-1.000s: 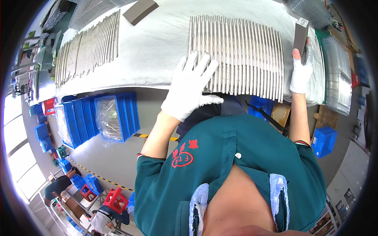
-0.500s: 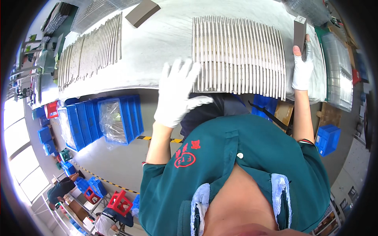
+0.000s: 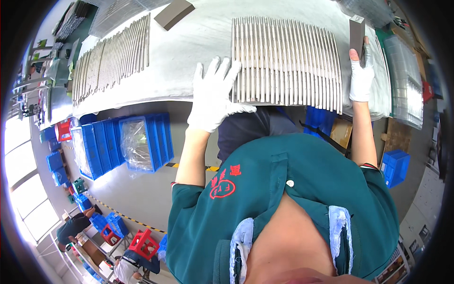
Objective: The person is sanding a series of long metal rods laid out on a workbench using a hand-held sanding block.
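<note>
Two gloved hands: both are seen at one bank of metal rods (image 3: 286,61), the landmark for every place given here.
Left fingers: five white-gloved fingers (image 3: 216,71) are spread wide and laid flat at the bank's left edge, nothing being held.
Left hand: the left hand (image 3: 213,97) is pressed palm-down on the white table cover (image 3: 189,52), its thumb stretched toward the bank's near left corner.
Right fingers: a dark rectangular block (image 3: 357,32) is clasped upright by the right fingers at the bank's far right corner.
Right hand: the right hand (image 3: 361,75) is held just beside the bank's right edge, wrist straight, forearm running back to a green shirt.
Step in hand: the rods are judged to be squared up, steadied on the left and tamped from the right.
Next move: a level push of the block against the rod ends would be called for, with the left palm kept flat.
Rods: the bank is laid side by side, parallel, near the table's front edge.
Second bank: another row of rods (image 3: 111,54) is seen well apart to the left.
</note>
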Available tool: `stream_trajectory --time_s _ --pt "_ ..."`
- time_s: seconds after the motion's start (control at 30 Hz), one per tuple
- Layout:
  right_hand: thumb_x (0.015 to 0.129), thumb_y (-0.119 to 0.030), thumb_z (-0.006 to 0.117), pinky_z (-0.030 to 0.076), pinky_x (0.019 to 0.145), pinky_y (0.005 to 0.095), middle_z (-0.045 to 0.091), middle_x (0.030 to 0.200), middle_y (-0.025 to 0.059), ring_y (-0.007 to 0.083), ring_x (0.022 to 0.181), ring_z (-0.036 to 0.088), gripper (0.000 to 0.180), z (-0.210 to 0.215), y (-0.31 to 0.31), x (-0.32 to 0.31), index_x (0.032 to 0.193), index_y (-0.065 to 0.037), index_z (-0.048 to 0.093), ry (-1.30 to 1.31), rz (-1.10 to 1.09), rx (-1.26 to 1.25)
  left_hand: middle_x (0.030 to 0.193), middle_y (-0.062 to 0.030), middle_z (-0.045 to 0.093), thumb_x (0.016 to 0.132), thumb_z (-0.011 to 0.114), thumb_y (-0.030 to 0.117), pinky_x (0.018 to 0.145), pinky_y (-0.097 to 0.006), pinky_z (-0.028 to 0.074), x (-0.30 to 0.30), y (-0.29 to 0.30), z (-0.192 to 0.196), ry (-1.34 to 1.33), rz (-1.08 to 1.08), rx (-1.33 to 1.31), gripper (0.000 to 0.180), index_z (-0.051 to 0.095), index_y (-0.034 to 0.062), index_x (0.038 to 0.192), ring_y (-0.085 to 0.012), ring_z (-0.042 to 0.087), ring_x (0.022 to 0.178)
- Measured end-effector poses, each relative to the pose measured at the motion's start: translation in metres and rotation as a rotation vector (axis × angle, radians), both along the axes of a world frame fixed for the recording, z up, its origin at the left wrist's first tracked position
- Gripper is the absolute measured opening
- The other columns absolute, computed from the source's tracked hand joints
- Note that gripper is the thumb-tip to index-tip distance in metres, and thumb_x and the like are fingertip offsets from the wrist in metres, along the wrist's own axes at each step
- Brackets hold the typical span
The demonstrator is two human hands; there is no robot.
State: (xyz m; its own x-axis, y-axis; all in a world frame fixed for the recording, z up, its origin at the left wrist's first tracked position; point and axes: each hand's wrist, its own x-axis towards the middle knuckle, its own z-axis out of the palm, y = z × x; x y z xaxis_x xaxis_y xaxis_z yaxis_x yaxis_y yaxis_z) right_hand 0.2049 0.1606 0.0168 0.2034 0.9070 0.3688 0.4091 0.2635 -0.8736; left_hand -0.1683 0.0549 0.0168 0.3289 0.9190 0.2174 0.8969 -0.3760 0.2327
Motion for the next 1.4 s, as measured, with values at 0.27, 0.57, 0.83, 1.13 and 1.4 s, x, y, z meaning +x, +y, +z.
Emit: stream_trajectory --time_s 0.27,0.57,0.83,1.13,1.4 --pt "0.098 -0.035 0.071 0.033 0.118 0.0329 0.047 0.156 0.0165 0.0237 0.141 0.047 0.076 0.000 0.001 -0.001 0.157 0.002 0.038 0.021 0.012 0.001 0.148 -0.0232 0.052 0.070 0.063 0.080 0.120 -0.063 0.022 0.012 -0.009 0.004 -0.040 -0.058 -0.021 0.108 0.049 0.0089 0.150 -0.0424 0.044 0.141" --pt "0.099 -0.033 0.071 0.031 0.119 0.0339 0.046 0.157 0.0142 0.0222 0.142 0.045 0.073 -0.001 0.000 -0.003 0.156 0.000 0.040 0.071 0.013 -0.001 0.153 -0.0224 0.048 0.076 0.056 0.082 0.121 -0.061 0.022 0.037 0.001 0.011 0.017 -0.182 -0.098 0.107 0.047 0.0073 0.152 -0.0420 0.038 0.146" --pt "0.098 -0.034 0.071 0.032 0.118 0.0329 0.046 0.158 0.0164 0.0236 0.142 0.046 0.077 0.020 -0.011 -0.006 0.158 0.000 0.037 -0.046 -0.004 0.020 0.152 -0.0210 0.049 0.076 0.060 0.079 0.120 -0.063 0.022 0.025 -0.001 0.013 0.003 -0.152 -0.073 0.104 0.048 0.0071 0.151 -0.0414 0.041 0.144" --pt "0.092 -0.039 0.071 0.034 0.118 0.0359 0.049 0.155 0.0154 0.0301 0.141 0.048 0.073 0.055 -0.018 -0.033 0.157 -0.019 0.045 -0.587 0.425 -0.158 0.151 -0.0194 0.050 0.076 0.062 0.076 0.120 -0.061 0.026 0.037 0.004 0.011 -0.035 -0.202 -0.050 0.099 0.049 0.0127 0.152 -0.0422 0.042 0.142" --pt "0.091 -0.032 0.072 0.045 0.107 0.0415 0.057 0.141 0.0168 0.0392 0.126 0.057 0.066 0.043 -0.017 -0.020 0.152 -0.018 0.051 -0.715 0.396 -0.172 0.151 -0.0193 0.050 0.077 0.058 0.081 0.119 -0.064 0.024 0.004 -0.003 0.007 0.031 -0.148 -0.032 0.097 0.050 0.0200 0.152 -0.0426 0.043 0.142"
